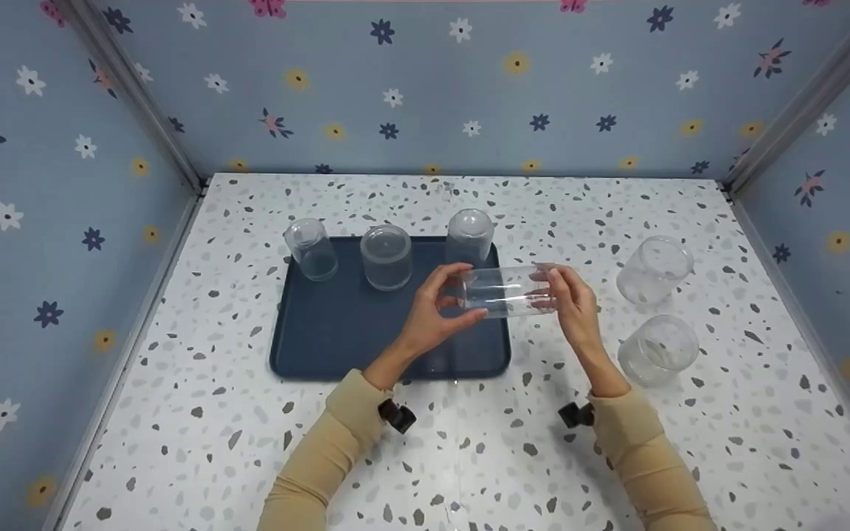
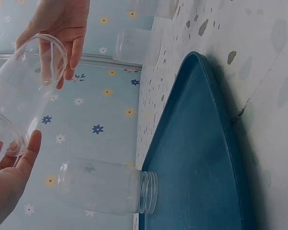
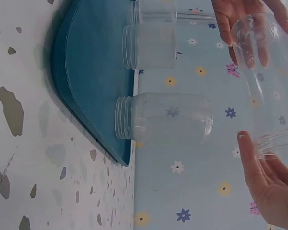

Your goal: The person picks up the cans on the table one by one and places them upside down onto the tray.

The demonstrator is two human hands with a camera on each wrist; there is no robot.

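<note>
A clear glass jar [image 1: 510, 291] lies sideways in the air above the tray's right part, held between both hands. My left hand [image 1: 432, 313] grips its left end, thumb and fingers curled around the glass. At the other end my right hand [image 1: 578, 313] holds the jar, thumb on the near side and fingers behind. The right wrist view shows the threaded mouth at the right hand and the rounded base at the left. On the blue tray [image 1: 344, 335], three similar jars [image 1: 387, 258] stand mouth down along the back.
Two more clear jars, one farther back [image 1: 654, 271] and one nearer [image 1: 659, 350], stand on the speckled white table [image 1: 196, 413] right of the tray. Flower-patterned panels [image 1: 440, 96] enclose the table at the back and both sides.
</note>
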